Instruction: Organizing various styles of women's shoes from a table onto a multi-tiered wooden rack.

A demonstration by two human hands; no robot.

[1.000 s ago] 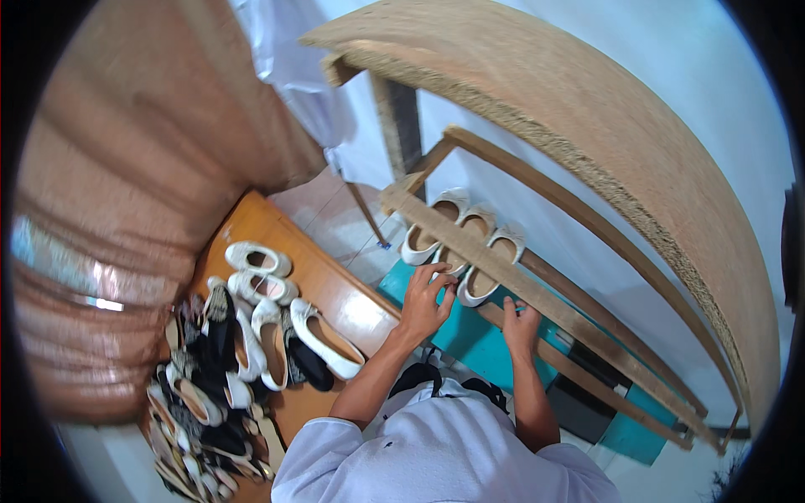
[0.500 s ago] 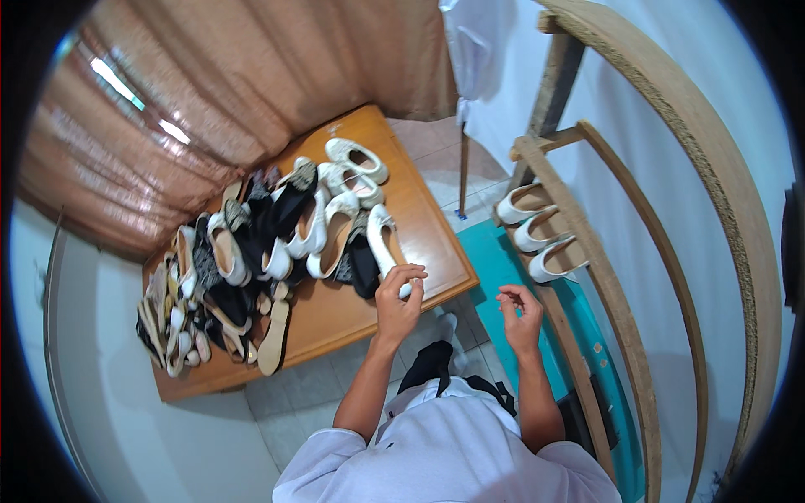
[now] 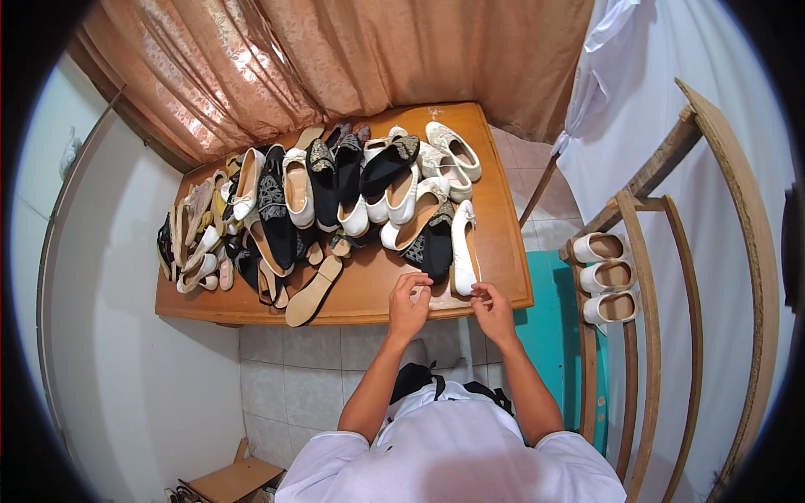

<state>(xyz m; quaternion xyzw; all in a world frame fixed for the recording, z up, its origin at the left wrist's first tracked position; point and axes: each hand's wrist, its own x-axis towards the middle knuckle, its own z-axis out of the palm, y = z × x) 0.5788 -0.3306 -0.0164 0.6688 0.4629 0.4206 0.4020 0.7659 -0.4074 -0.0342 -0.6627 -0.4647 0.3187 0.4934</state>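
At the near right part of the wooden table, a white flat shoe (image 3: 462,251) with a small bow lies heel toward me. My right hand (image 3: 495,317) is by its heel, fingers loosely bent, the fingertips at or touching the heel's edge. My left hand (image 3: 408,306) hovers at the table's front edge with its fingers half curled and apart. Nothing shows in it. Closest to that hand lies a black flat shoe (image 3: 435,253) with a patterned grey part, beside the white one. A white shoe with a tan insole (image 3: 411,228) leans behind it.
Many black, white and beige shoes are piled across the wooden table (image 3: 377,302). A sandal (image 3: 314,291) lies at its front edge. To the right stands a wooden rack (image 3: 641,335) holding white shoes (image 3: 607,277) above a teal surface (image 3: 545,335). Curtains (image 3: 436,59) hang behind.
The view has turned, so the table now lies more squarely ahead. My left hand has come away from the white shoe's heel, and my right hand has moved from beside the rack to that heel.
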